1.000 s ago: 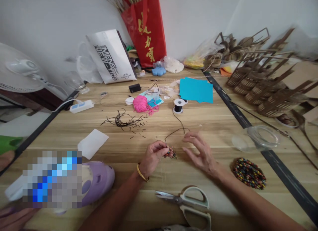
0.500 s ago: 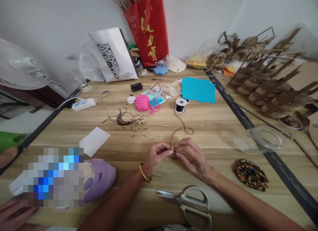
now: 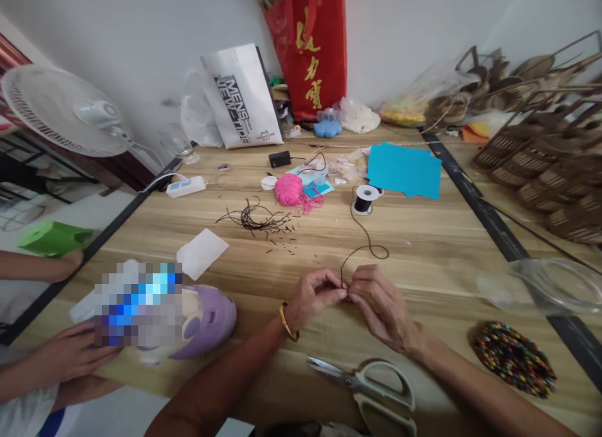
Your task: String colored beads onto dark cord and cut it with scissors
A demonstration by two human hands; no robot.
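My left hand point(image 3: 316, 295) and my right hand point(image 3: 383, 305) meet fingertip to fingertip over the wooden table point(image 3: 423, 236). Both pinch a thin black cord point(image 3: 364, 239) that loops up and runs back to a small black spool point(image 3: 365, 199). The beads seen earlier on the cord are hidden between my fingers. A gold bangle point(image 3: 286, 322) circles my left wrist. White-handled scissors point(image 3: 371, 387) lie just in front of my hands. A pile of coloured beads point(image 3: 514, 358) sits to the right of my right arm.
A clear plastic lid point(image 3: 545, 284) lies at right. Cut cord scraps point(image 3: 256, 219), pink yarn point(image 3: 289, 190), teal paper point(image 3: 404, 169), a white paper point(image 3: 202, 253) and bags lie further back. Another person's hands point(image 3: 70, 352) hold a purple object point(image 3: 207, 318) at left. A fan point(image 3: 61, 111) stands far left.
My right hand came in from open and apart to pinch the cord against my left fingertips. The view swung left, bringing another person's hands into sight.
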